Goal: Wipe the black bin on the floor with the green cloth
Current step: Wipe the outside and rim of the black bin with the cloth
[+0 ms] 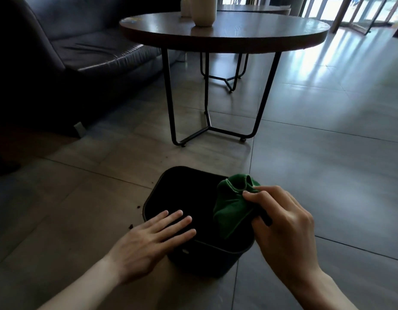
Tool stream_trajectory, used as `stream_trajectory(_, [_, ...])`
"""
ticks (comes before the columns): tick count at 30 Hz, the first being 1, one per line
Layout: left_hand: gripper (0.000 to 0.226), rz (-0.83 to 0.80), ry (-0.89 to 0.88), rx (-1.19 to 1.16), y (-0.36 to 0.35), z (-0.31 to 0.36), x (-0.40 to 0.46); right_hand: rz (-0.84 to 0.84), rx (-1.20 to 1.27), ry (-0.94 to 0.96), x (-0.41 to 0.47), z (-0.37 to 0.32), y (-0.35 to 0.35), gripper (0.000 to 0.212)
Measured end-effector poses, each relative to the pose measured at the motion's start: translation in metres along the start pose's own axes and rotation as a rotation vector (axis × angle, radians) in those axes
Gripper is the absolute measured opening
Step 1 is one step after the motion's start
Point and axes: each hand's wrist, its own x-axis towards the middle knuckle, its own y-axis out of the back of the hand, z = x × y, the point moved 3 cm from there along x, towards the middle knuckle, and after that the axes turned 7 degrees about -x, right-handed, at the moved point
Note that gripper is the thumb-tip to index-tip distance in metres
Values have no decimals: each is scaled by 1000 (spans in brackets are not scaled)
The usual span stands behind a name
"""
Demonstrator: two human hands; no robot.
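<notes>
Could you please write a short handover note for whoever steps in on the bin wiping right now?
Left hand: open, fingers spread flat over the near left rim of the black bin, steadying it.
Right hand: pinching the bunched green cloth at the bin's right rim.
The bin stands upright on the tiled floor before the round table.
Done: cloth in hand at the bin.
Left: wipe the rim and walls; crumbs lie left of the bin.

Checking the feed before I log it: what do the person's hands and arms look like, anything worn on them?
Both are bare. The left hand and right hand wear no gloves, and no rings or watch show. Both forearms are uncovered down to the frame's edge, with no sleeve in view. No markings are visible.
</notes>
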Motion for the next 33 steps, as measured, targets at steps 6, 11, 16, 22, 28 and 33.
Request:
stream_trajectory(6, [83, 17, 0, 57, -12, -3, 3, 28, 18, 20, -17, 12, -2, 37])
stream_trajectory(11, [72, 6, 81, 13, -2, -17, 42, 83, 13, -1, -12, 20, 9, 35])
stream_trajectory(16, [62, -12, 168, -94, 7, -40, 90, 164, 14, 1, 6, 24, 20, 33])
stream_trajectory(22, [80, -50, 246, -247, 7, -77, 136, 159, -4, 21, 9, 16, -15, 33])
stream_trajectory(28, [81, -34, 256, -289, 2, -98, 164, 134, -161, 98, 9, 10, -86, 15])
stream_trajectory(33, [84, 35, 203, -373, -4, -116, 169, 127, -244, 184, 23, 5, -148, 13])
